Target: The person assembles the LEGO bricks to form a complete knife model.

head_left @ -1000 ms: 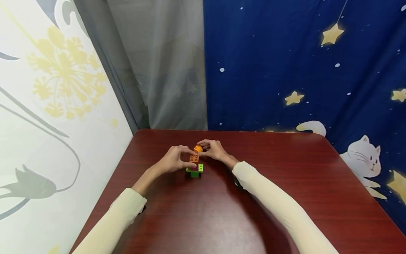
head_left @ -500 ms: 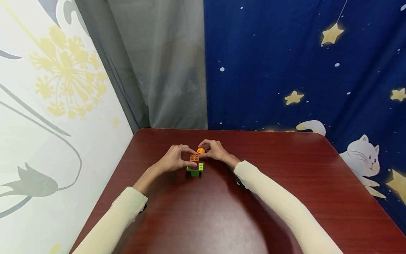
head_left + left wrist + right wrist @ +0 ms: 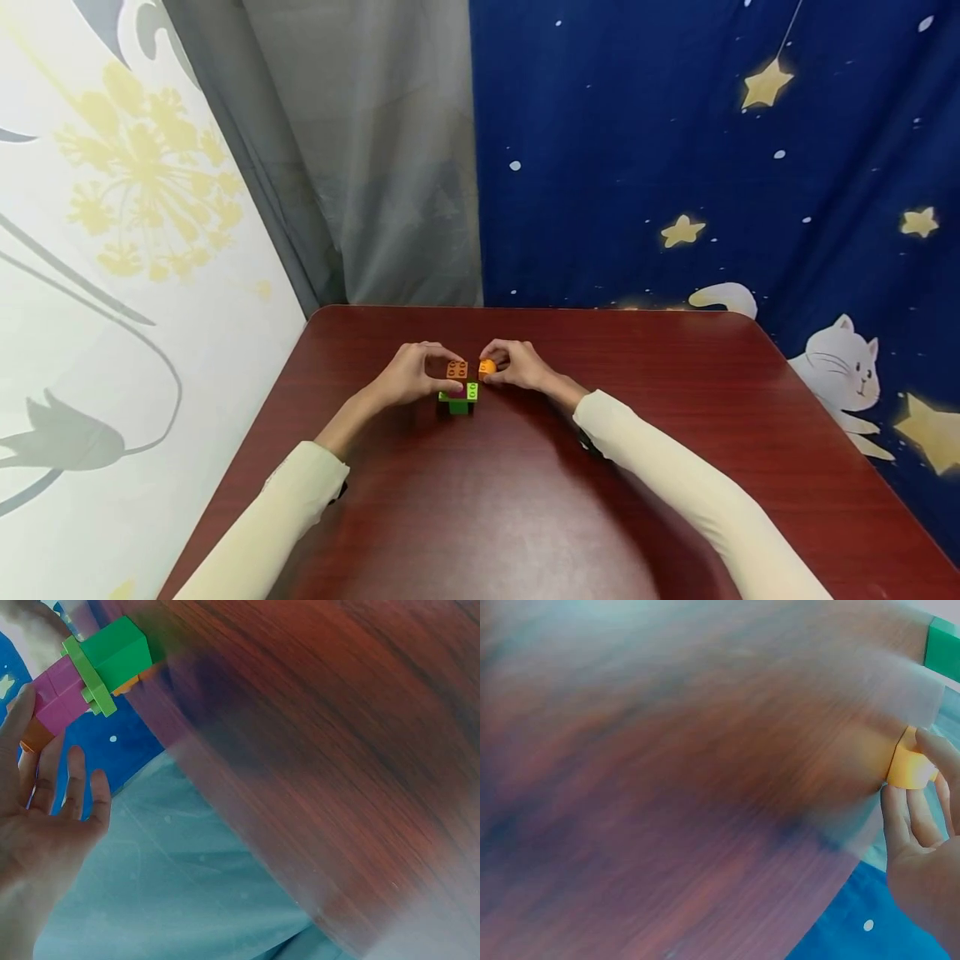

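My left hand (image 3: 408, 373) pinches the upper part of a stack of toy building bricks between thumb and fingers. On top of the stack is a studded orange-brown brick (image 3: 457, 369), and a magenta brick (image 3: 60, 694) lies beneath it. Under those come a wider lime-green plate (image 3: 472, 392) and a green brick (image 3: 116, 651) at the bottom. Just right of the stack, my right hand (image 3: 521, 364) pinches a small rounded yellow-orange brick (image 3: 487, 369), apart from the stack. The right wrist view shows thumb and fingers on this brick's sides.
The dark red wooden table (image 3: 540, 500) extends around both hands. A white patterned wall panel (image 3: 187, 400) borders it on the left. Behind the far edge hang a grey curtain (image 3: 397, 167) and a blue star-patterned curtain (image 3: 592, 192).
My right hand has carried the yellow-orange brick from behind the stack rightward and slightly nearer, turning it. My left hand keeps its hold on the stack. The head view has shifted slightly.
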A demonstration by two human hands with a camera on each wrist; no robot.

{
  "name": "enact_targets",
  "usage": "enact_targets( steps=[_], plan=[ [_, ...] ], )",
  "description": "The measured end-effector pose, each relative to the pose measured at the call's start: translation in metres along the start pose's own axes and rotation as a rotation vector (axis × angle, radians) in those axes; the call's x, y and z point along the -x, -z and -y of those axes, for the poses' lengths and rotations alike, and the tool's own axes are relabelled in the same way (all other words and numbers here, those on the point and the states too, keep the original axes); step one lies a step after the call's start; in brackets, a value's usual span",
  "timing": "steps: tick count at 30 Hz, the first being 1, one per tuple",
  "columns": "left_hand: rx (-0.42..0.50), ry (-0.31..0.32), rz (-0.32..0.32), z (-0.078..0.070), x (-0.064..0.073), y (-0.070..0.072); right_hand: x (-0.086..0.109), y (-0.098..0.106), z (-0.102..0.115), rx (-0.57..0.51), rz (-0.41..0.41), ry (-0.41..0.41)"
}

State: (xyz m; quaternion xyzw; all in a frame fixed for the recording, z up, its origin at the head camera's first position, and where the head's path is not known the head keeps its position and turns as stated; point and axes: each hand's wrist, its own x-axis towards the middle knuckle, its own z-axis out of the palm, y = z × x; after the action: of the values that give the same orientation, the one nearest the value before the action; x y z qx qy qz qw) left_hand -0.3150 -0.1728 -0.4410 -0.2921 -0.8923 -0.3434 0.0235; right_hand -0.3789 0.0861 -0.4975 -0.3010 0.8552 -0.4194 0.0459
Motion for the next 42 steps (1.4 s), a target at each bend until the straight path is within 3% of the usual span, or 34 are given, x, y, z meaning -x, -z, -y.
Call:
enact_targets(
  steps=[11, 30, 42],
  plan=[
    [0.034, 0.031, -0.009, 0.004, -0.001, -0.004, 0.018, 0.012, 0.006, -0.006, -0.046, 0.039],
    [0.063, 0.067, -0.023, 0.005, -0.004, -0.007, 0.024, 0.042, 0.059, -0.096, -0.115, 0.162],
    [0.069, 0.088, -0.007, 0.003, -0.007, -0.008, 0.019, 0.032, 0.082, -0.132, -0.053, 0.204]
  ],
)
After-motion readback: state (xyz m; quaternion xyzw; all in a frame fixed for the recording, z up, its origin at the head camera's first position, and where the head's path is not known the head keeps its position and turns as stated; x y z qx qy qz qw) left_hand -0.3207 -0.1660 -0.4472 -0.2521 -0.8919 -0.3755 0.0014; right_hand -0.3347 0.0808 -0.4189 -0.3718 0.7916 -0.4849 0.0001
